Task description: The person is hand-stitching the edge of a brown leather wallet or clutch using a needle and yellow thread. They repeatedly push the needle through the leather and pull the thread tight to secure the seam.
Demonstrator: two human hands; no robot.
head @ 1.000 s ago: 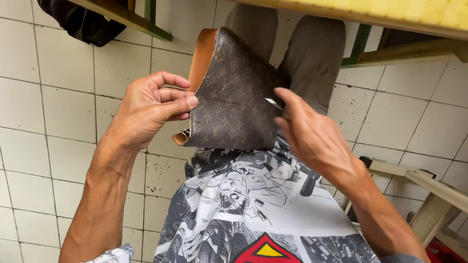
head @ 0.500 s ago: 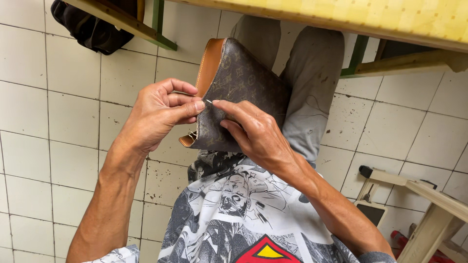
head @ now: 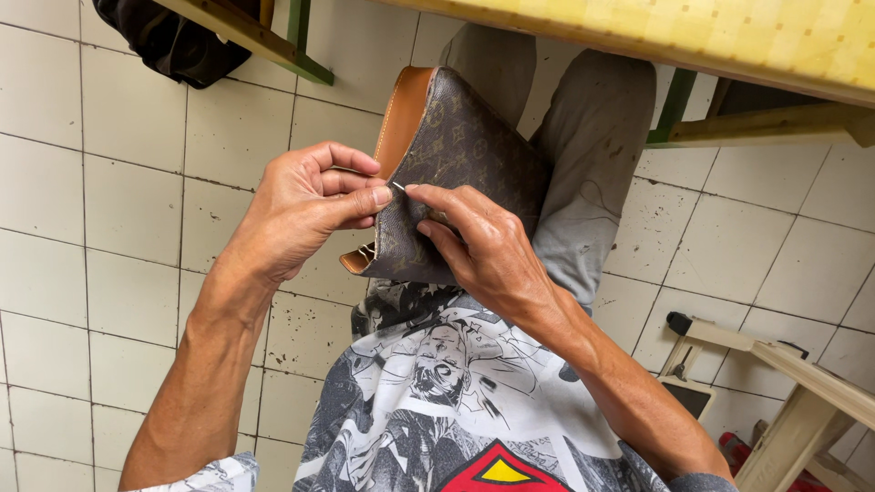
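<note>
Nearest to you, your printed black-and-white shirt [head: 437, 401] is filling the bottom of the view, with a red and yellow emblem at the hem edge; no packages, labels or signs are showing anywhere around you.

Just above it, you are propping the dark brown patterned bag [head: 465, 173] on your lap against your grey trousers [head: 583, 137], its tan leather edge [head: 401, 118] turned toward your left. Your left hand [head: 305, 205] is closing thumb and forefinger on a thin needle [head: 398, 187] right at that edge, while your right hand [head: 478, 251] is pressing the patterned panel with fingers curled, forefinger touching the needle's point.

Judging by this, you are working mid-way along the seam; the lower corner looks partly open, so stitching seems unfinished, though the thread is too fine to see.

Farther off, pale floor tiles [head: 109, 210], a yellow-topped bench [head: 729, 36] and a wooden stool [head: 802, 383] are surrounding you.
</note>
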